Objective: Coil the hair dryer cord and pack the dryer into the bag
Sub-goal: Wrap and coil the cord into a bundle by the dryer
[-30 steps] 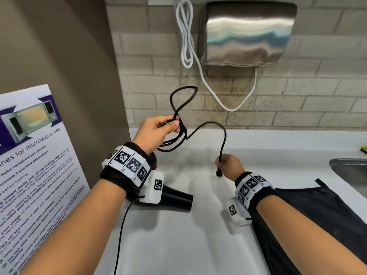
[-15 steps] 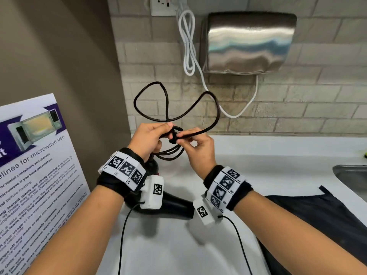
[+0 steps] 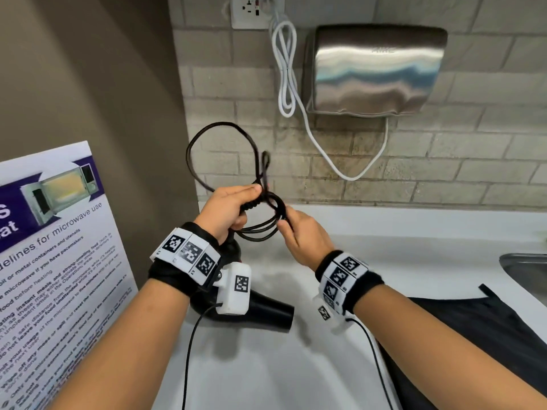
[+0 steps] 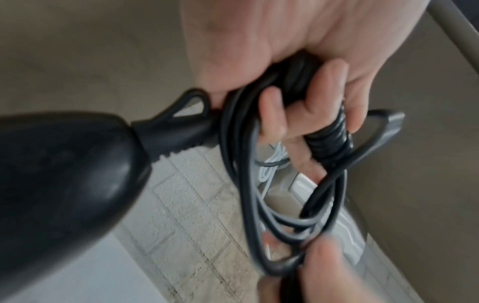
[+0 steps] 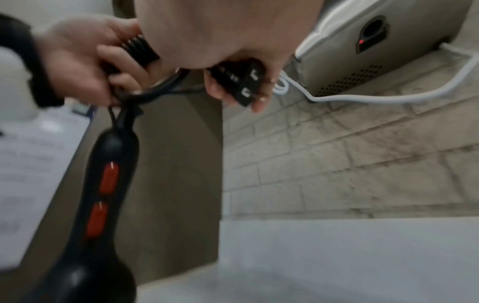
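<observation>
My left hand (image 3: 231, 208) grips the bundled loops of the black cord (image 3: 260, 233) above the white counter (image 3: 266, 374). Several tight turns of cord (image 4: 329, 139) wrap the bundle next to my left fingers (image 4: 272, 114). One loose loop (image 3: 192, 149) stands up above the hand. My right hand (image 3: 299, 235) is just right of the bundle and holds the black plug (image 5: 238, 82) in its curled fingers. The black hair dryer (image 3: 266, 312) is below my left wrist, its handle (image 5: 108, 178) with red switches pointing up to the cord. The black bag (image 3: 488, 335) lies flat at the right.
A steel hand dryer (image 3: 376, 69) with a white cable (image 3: 287, 69) hangs on the brick wall behind. A microwave poster (image 3: 53, 261) leans at the left. A sink rim (image 3: 527, 267) shows at the far right. Thin sensor wires trail from both wrists.
My right hand has carried the cord end round the bundle, from its top down to its right side. The wide right loop has drawn in to a narrow one; the left hand held steady.
</observation>
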Available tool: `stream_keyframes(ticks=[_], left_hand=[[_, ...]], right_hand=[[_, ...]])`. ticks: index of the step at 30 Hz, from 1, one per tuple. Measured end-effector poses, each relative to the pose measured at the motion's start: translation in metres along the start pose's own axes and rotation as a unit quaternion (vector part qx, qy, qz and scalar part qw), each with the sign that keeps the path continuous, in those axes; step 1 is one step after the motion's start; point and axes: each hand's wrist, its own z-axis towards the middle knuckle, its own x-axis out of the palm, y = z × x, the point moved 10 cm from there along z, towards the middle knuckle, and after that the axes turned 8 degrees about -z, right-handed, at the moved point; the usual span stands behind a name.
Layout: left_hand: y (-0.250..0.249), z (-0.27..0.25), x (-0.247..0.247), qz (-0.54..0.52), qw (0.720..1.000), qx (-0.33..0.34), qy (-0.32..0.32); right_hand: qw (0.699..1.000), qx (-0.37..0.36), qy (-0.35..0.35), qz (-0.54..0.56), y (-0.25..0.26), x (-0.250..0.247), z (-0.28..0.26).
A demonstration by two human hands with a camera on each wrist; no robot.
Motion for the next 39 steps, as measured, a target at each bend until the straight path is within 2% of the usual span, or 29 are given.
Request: stream_keyframes(ticks=[2, 3, 6, 7, 9, 11, 15, 18, 22, 23, 24, 25, 27, 28, 30, 32, 34, 36, 39], left_hand=[[0.000, 0.002, -0.003, -0.021, 1.000, -0.004, -0.005], [0.000, 0.002, -0.002, -0.019, 1.000, -0.005, 0.001], [0.000, 0.002, 0.002, 0.004, 1.000, 0.001, 0.004], [0.000, 0.002, 0.003, 0.008, 1.000, 0.004, 0.001], [0.000, 0.004, 0.003, 0.002, 1.000, 0.007, -0.002], [0.001, 0.006, 0.002, -0.013, 1.000, 0.010, -0.003], [0.000, 0.005, -0.004, -0.053, 0.999, 0.009, -0.007], [0.001, 0.003, -0.006, -0.080, 0.997, 0.004, -0.005], [0.001, 0.003, -0.005, -0.076, 0.997, -0.004, -0.001], [0.001, 0.003, -0.005, -0.072, 0.997, -0.004, 0.001], [0.000, 0.003, -0.005, -0.068, 0.998, -0.002, 0.004], [-0.001, 0.003, -0.004, -0.062, 0.998, 0.000, 0.006], [-0.001, 0.002, -0.002, -0.041, 0.999, 0.002, 0.012], [-0.001, 0.002, 0.000, -0.029, 0.999, 0.004, 0.016], [-0.001, 0.002, 0.003, -0.005, 1.000, 0.011, 0.023], [-0.001, 0.003, 0.005, 0.013, 0.999, 0.018, 0.025], [-0.002, 0.002, 0.005, 0.020, 0.999, 0.018, 0.020], [-0.002, 0.002, 0.003, 0.010, 1.000, 0.014, 0.010], [-0.001, 0.004, -0.001, -0.017, 1.000, 0.004, -0.009]], right_hand=[[0.991, 0.043, 0.038, -0.122, -0.030, 0.007, -0.011], [0.982, 0.091, 0.055, -0.157, -0.051, 0.010, -0.015], [0.929, 0.278, 0.157, -0.188, -0.115, 0.026, -0.032], [0.908, 0.312, 0.202, -0.193, -0.130, 0.035, -0.038], [0.871, 0.296, 0.304, -0.246, -0.141, 0.054, -0.046], [0.849, 0.244, 0.363, -0.298, -0.139, 0.065, -0.051], [0.828, 0.156, 0.409, -0.351, -0.136, 0.077, -0.069], [0.796, 0.146, 0.443, -0.387, -0.143, 0.090, -0.078], [0.793, 0.133, 0.459, -0.378, -0.139, 0.098, -0.069], [0.798, 0.130, 0.455, -0.373, -0.135, 0.095, -0.061], [0.819, 0.138, 0.436, -0.346, -0.128, 0.090, -0.048], [0.855, 0.157, 0.398, -0.294, -0.117, 0.080, -0.033], [0.943, 0.196, 0.255, -0.088, -0.082, 0.044, 0.005], [0.959, 0.212, 0.179, 0.049, -0.062, 0.026, 0.018], [0.926, 0.237, 0.103, 0.276, -0.030, 0.004, 0.033], [0.895, 0.228, 0.059, 0.378, -0.010, -0.010, 0.043], [0.877, 0.212, 0.003, 0.431, -0.001, -0.025, 0.047], [0.872, 0.185, -0.028, 0.452, 0.008, -0.036, 0.046], [0.907, 0.113, -0.053, 0.403, 0.020, -0.038, 0.038]])
